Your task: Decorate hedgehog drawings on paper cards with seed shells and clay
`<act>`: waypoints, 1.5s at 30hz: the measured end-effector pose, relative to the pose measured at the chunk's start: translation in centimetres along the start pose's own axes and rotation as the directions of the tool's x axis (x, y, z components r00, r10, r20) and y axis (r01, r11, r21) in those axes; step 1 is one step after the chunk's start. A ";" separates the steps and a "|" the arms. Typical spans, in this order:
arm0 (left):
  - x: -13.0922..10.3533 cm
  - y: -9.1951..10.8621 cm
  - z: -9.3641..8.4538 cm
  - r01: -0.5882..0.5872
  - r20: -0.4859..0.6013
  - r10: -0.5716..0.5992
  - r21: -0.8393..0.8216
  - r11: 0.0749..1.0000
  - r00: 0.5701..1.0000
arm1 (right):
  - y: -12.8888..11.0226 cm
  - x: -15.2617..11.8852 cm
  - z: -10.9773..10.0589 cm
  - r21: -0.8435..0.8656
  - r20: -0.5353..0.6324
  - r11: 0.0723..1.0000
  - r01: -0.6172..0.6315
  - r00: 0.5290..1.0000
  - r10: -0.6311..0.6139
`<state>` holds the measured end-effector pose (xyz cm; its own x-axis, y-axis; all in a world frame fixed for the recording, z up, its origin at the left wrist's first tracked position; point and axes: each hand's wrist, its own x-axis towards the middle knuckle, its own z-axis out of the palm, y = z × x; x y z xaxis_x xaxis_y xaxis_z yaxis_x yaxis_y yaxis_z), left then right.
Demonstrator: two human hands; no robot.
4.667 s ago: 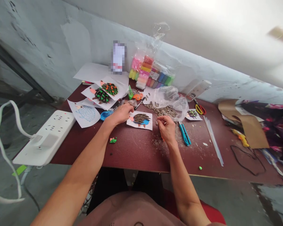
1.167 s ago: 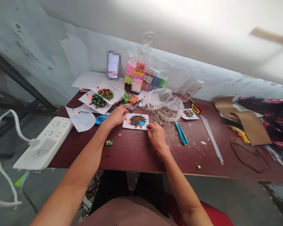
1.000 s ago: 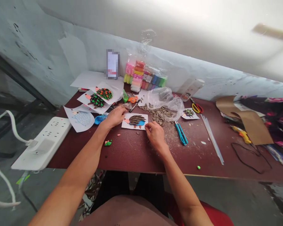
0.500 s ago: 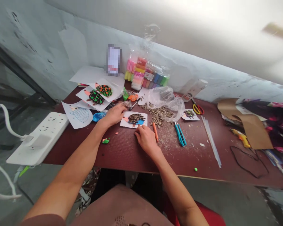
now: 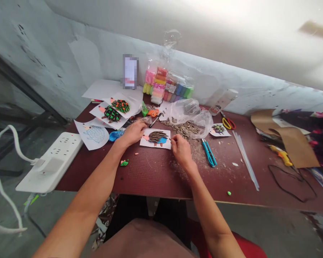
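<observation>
A white card (image 5: 150, 144) lies on the table, bearing a clay hedgehog with a pink face, a blue body, brown feet and a back of striped sunflower seeds. My left hand (image 5: 134, 132) rests at the card's left edge, its fingers lying fairly flat. By the right edge, my right hand (image 5: 182, 149) has its fingertips pinched together. Something small and dark may be between them, too small to name. Loose sunflower seeds (image 5: 187, 128) are heaped just beyond that hand, partly under a clear plastic bag (image 5: 204, 120).
Finished hedgehog cards (image 5: 121, 106) and a hedgehog drawing (image 5: 94, 136) lie left, near blue clay (image 5: 115, 135) and a power strip (image 5: 51, 161). Rightward are a utility knife (image 5: 209, 153), scissors (image 5: 228, 123), glue sticks (image 5: 245, 159) and a glue gun (image 5: 282, 154). Packs of coloured clay (image 5: 174, 89) stand behind.
My right hand has moved from the card's lower edge to its right side, uncovering a brown foot and hiding the orange stick. My left hand stays by the card.
</observation>
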<state>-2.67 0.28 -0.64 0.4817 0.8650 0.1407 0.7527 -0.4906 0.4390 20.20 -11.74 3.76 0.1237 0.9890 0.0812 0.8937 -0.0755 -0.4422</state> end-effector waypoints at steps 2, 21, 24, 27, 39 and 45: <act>0.0 0.0 0.0 -0.004 -0.002 0.004 -0.013 1.000 1.000 | 0.5 0.9 -0.5 0.060 -0.020 0.998 0.020 1.000 -0.019; -0.2 0.5 -0.3 0.043 0.010 -0.043 -0.004 0.999 0.999 | 0.1 0.9 1.5 0.000 -0.046 0.995 0.098 0.994 -0.098; -0.2 0.3 -0.1 0.038 -0.001 -0.038 -0.003 0.999 0.999 | -0.2 0.9 1.7 -0.033 -0.041 0.996 0.088 0.995 -0.090; -0.2 0.2 0.1 0.030 -0.010 -0.030 -0.006 1.000 1.000 | -0.2 1.0 1.8 -0.068 -0.037 0.995 0.071 0.997 -0.073; -0.1 0.1 0.2 0.036 0.009 -0.036 -0.034 0.999 0.999 | -0.5 1.5 2.2 -0.109 -0.024 0.992 0.065 0.997 -0.068; -0.1 0.1 0.1 0.017 -0.002 -0.017 -0.026 1.000 1.000 | -0.6 1.8 2.3 -0.135 -0.009 0.989 0.067 0.998 -0.069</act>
<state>-2.59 0.09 -0.74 0.4682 0.8733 0.1347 0.7486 -0.4730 0.4646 18.89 -9.67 2.12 0.0655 0.9907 0.1195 0.9500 -0.0253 -0.3112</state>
